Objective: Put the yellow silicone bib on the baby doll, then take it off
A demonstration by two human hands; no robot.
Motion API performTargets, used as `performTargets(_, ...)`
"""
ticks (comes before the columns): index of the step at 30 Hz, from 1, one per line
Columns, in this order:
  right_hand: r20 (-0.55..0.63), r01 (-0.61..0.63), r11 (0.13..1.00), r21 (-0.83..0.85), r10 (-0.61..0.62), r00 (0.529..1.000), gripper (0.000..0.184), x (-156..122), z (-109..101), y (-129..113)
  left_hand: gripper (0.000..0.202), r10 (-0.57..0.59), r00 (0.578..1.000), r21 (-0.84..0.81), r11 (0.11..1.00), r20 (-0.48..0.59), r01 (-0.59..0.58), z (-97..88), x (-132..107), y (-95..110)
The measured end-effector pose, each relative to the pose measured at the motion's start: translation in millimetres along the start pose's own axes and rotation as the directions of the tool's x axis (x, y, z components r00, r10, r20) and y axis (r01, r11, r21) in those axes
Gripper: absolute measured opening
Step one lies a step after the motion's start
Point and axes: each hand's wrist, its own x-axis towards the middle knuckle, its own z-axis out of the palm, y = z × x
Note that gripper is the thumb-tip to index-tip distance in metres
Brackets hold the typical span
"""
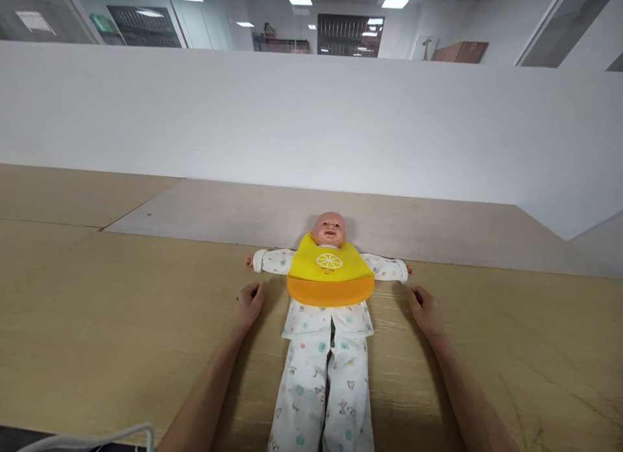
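Note:
A baby doll [329, 229] lies on its back with its arms stretched out to both sides. It is dressed in a white patterned top [305, 320] and matching white trousers [348, 390]. Over its chest lies a yellow bib [306, 261] with a white citrus slice print and an orange catch pocket [331, 291] along the bottom. My left hand [250, 303] rests with curled fingers below the sleeve on the left, apart from the doll. Below the other sleeve's cuff, my right hand [425, 309] is likewise curled and holds nothing I can see.
The doll lies on a brownish tabletop [121, 322], with a paler grey panel [219, 209] behind its head. A white partition [292, 121] rises at the back, with glass above it. At the lower left, a white cable-like loop [121, 432] shows near the table edge.

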Motion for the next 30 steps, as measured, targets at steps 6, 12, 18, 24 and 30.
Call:
performTargets(6,0.021,-0.021,1.000,-0.015,0.022,1.000,0.055,0.1,-1.0,-2.8,0.038,0.033,0.999,-0.004,0.999,0.008,-0.033,1.5,1.2,-0.5)
performTargets(12,0.019,-0.024,0.999,-0.041,0.024,1.000,0.057,-0.9,-2.1,-6.4,0.038,0.041,0.999,-0.004,0.999,0.021,-0.041,1.9,0.8,0.6)
performTargets(18,0.002,0.005,0.999,-0.048,-0.005,1.000,0.056,-1.1,-2.1,-5.8,0.039,0.037,0.999,-0.019,0.999,0.019,-0.036,2.3,1.3,3.0)
performTargets(24,0.012,0.001,0.999,-0.054,-0.001,1.000,0.053,-1.4,-2.5,-7.5,0.039,0.015,0.999,0.023,1.000,0.043,-0.016,0.6,-0.3,6.5)
performTargets(30,0.009,-0.032,0.999,0.003,0.032,0.999,0.049,-1.7,-3.7,-10.0,0.039,0.045,0.998,0.025,0.999,0.052,-0.046,1.0,0.4,1.8)
